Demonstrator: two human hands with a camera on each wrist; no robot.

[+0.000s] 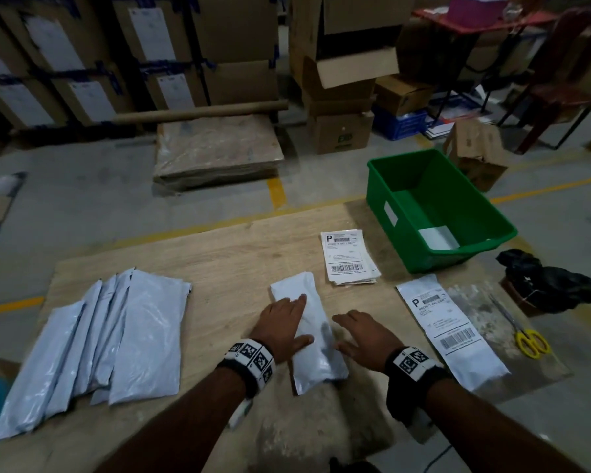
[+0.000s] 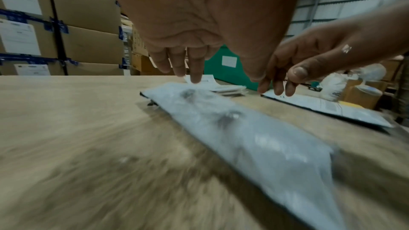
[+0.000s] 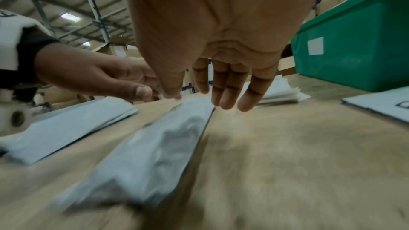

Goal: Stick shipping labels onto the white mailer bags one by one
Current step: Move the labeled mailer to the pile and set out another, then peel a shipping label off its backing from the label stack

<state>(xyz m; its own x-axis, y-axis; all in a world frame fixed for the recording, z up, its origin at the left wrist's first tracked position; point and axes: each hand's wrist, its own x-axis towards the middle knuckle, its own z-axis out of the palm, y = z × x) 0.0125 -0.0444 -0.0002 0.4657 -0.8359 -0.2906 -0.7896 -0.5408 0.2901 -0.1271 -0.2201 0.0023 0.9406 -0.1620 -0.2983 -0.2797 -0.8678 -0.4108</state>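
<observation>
**Both hands flat around an unlabelled mailer**

Head view: a white mailer bag (image 1: pixel 309 331) lies mid-table (image 1: pixel 219 254). The left hand (image 1: pixel 282 324) rests on it with fingers straight; the right hand (image 1: pixel 362 334) lies flat just beside its right edge, fingers spread. A stack of shipping labels (image 1: pixel 348 256) sits beyond, near a green bin (image 1: pixel 403 230). A labelled mailer (image 1: pixel 447 327) lies to the right, yellow scissors (image 1: pixel 529 339) past it. More blank mailers (image 1: pixel 99 343) are fanned out at left.

Left wrist view: straight fingertips (image 2: pixel 196 74) touch the bag's far end; nothing is gripped.

Right wrist view: the fingers (image 3: pixel 230 92) hang extended above the table beside the bag's edge, holding nothing.
</observation>
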